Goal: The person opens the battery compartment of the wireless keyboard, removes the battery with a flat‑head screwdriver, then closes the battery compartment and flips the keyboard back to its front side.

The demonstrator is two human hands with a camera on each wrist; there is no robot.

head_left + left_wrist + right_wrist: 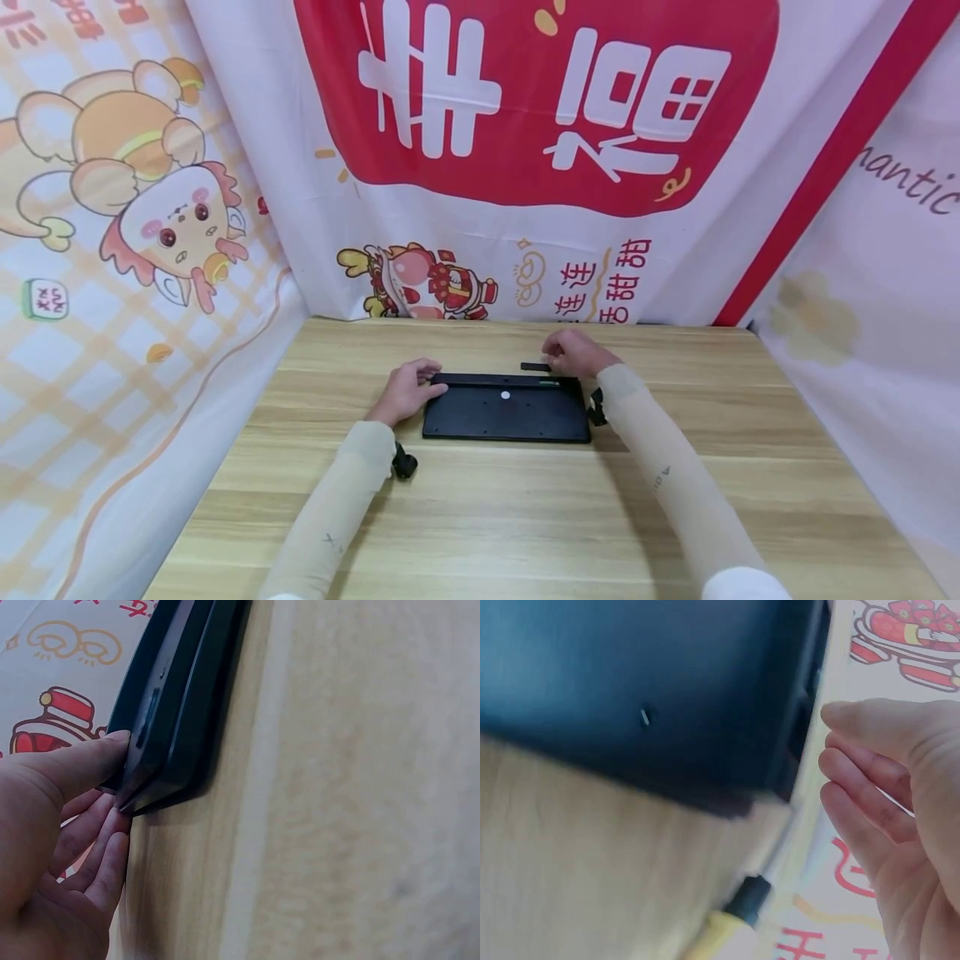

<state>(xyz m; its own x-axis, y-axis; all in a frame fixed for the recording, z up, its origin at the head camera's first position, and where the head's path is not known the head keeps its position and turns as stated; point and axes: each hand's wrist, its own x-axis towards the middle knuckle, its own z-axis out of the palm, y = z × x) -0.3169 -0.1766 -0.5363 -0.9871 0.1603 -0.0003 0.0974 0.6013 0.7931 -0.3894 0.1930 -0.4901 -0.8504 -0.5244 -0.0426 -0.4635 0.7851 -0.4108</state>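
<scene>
A black keyboard [505, 417] lies underside up on the wooden table, with a round white sticker and a raised bar along its far side. A green patch shows in that bar's right part. My left hand [407, 390] grips the far left corner, thumb [112, 750] on top and fingers beneath. Just past the far right edge is my right hand [576, 353], fingers loosely bent, nothing seen between them in the right wrist view. A small black strip [534, 367], perhaps a battery cover, lies by its fingertips; whether they touch is unclear.
A screwdriver [739, 915] with a yellow and black handle lies by the keyboard's corner; the right arm hides it in the head view. Printed cloth [540, 192] hangs behind the table [510, 517] and along both sides.
</scene>
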